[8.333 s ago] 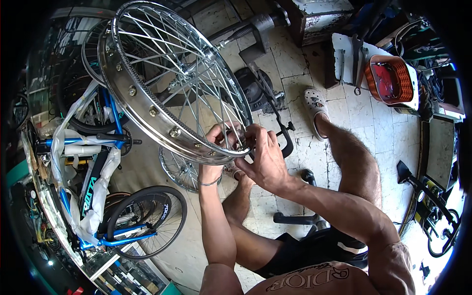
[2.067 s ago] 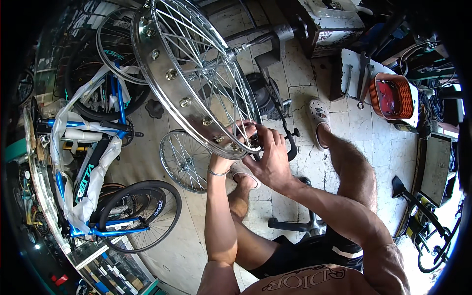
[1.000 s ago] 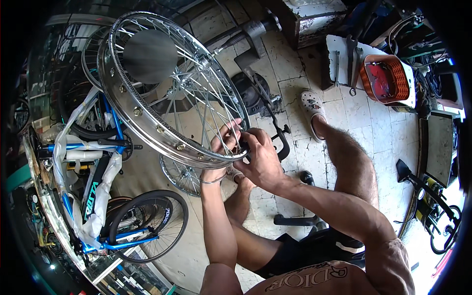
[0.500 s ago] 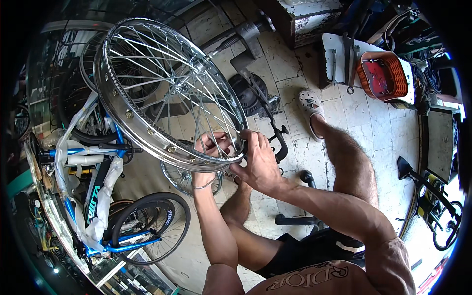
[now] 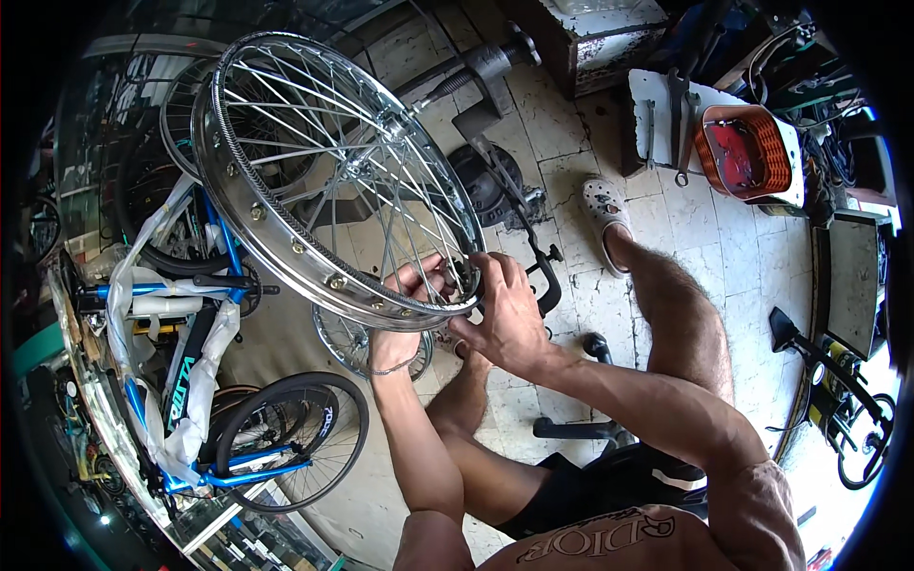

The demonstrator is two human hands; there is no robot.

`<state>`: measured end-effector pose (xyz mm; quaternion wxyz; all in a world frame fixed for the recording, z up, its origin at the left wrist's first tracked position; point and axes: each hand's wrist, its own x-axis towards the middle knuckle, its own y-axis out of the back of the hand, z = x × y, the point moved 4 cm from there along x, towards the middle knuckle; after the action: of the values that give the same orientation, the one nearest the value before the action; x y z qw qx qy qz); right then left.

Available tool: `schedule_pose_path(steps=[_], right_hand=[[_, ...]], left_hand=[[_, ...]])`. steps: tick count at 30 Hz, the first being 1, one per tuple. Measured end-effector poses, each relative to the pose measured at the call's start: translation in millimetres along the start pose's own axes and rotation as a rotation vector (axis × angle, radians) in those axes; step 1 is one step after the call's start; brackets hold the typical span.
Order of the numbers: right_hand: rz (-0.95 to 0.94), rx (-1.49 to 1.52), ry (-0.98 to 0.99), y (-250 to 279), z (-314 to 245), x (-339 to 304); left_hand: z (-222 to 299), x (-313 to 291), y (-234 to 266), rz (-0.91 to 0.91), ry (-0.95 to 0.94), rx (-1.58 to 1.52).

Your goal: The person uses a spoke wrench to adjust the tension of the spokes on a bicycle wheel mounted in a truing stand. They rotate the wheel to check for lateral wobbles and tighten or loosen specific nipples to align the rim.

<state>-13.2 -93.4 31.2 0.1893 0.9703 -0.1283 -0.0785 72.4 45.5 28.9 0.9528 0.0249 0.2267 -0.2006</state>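
A chrome spoked wheel (image 5: 357,306) without a tyre stands tilted before me, its hub (image 5: 395,127) carried by a dark metal stand (image 5: 487,67). My left hand (image 5: 419,278) reaches in at the wheel's near lower edge, its fingers curled among the spokes (image 5: 395,224) just inside the rim. What those fingertips pinch, if anything, is too small to make out. Against the rim's right lower end, my right hand (image 5: 509,309) is closed, fingers over the edge and thumb below. The two hands are close together, with the rim between them.
At left a blue bicycle frame (image 5: 217,233) is partly wrapped in white plastic, near a black-tyred wheel (image 5: 357,428). An orange basket (image 5: 703,152) and wrenches (image 5: 678,114) lie on a white surface at upper right. Dark chair legs (image 5: 576,428) stand by my leg.
The wheel and stand sit very slightly further right in the picture. Both hands keep their places on the wheel, with only small finger shifts.
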Motion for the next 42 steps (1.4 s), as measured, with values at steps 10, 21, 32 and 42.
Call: schedule_pose_path(steps=[10, 21, 32, 42], right_hand=[[0.000, -0.080, 0.073, -2, 2, -2], [0.006, 0.049, 0.011, -3, 0, -1], [0.030, -0.012, 0.033, 1, 2, -1], [0.026, -0.020, 0.078, 0, -2, -2]], left_hand=[[-8, 17, -12, 0.029, 0.218, -0.165], [-3, 10, -13, 0.127, -0.027, 0.156], [4, 2, -2, -0.020, 0.043, 0.028], [-5, 14, -11, 0.123, 0.190, -0.147]])
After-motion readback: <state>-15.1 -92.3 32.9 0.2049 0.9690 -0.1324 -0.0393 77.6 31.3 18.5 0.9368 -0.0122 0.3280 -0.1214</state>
